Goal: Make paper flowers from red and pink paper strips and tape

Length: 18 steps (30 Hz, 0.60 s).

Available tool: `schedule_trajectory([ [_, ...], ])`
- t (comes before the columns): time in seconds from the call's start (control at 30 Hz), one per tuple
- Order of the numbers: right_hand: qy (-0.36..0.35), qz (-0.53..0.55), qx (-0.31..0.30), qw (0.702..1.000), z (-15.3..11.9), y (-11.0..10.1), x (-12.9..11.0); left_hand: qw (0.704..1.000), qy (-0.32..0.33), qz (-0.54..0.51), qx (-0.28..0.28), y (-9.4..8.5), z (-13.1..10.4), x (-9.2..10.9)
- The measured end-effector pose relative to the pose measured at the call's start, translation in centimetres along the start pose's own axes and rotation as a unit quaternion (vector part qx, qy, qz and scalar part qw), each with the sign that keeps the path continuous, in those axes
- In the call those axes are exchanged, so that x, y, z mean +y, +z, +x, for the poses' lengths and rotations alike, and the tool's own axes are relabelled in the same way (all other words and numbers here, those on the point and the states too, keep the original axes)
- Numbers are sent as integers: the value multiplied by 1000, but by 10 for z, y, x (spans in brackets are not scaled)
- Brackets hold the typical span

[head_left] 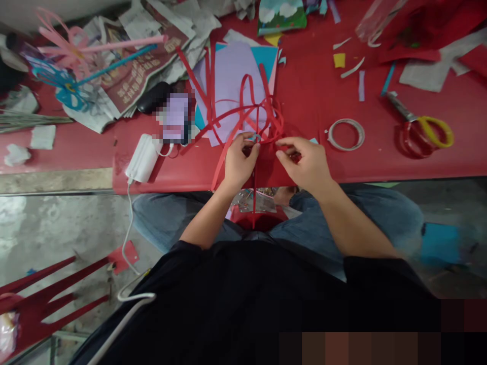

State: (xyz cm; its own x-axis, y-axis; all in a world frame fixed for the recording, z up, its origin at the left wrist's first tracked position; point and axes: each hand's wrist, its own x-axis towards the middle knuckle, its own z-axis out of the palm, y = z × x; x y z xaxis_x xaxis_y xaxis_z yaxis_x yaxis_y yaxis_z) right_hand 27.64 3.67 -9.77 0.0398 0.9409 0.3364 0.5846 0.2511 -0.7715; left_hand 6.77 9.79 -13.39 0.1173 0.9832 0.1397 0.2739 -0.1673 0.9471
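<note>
My left hand (242, 158) is closed in a pinch at the base of a looped red paper-strip flower (272, 119). A thin red stem (254, 203) hangs down below those fingers past the table edge. A small pale bluish bit shows at the fingertips, too small to name. To the right of the flower, my right hand (304, 159) has its thumb and index finger slightly apart, with nothing visible between them. Its other fingers are curled and partly hidden. Loose red strips (208, 81) lie beyond the hands, over lilac paper sheets (236, 61).
Right of my hands lie a tape roll (346, 135) and yellow-handled scissors (422, 124). On the left are a phone (177, 116), a white power bank (142, 158) with its cable, and a black mouse-like object (154, 97). Pink (76, 48) and blue (70, 86) strip flowers rest on newspaper.
</note>
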Motion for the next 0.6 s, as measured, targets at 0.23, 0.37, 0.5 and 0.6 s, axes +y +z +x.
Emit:
schedule_trajectory([
  [0.23, 56, -93, 69, 992, -17, -82, 46, 993, 13, 120, 9, 0, 2, -7],
  [0.37, 44, -201, 51, 977, -20, -101, 99, 984, 15, 180, 11, -1, -5, -2],
  [0.5, 66, -266, 36, 961, -19, -94, 121, 974, 52, 218, 21, -5, -14, -2],
  [0.6, 66, -266, 29, 961, -16, -92, 125, 974, 75, 210, 30, -15, -25, -4],
])
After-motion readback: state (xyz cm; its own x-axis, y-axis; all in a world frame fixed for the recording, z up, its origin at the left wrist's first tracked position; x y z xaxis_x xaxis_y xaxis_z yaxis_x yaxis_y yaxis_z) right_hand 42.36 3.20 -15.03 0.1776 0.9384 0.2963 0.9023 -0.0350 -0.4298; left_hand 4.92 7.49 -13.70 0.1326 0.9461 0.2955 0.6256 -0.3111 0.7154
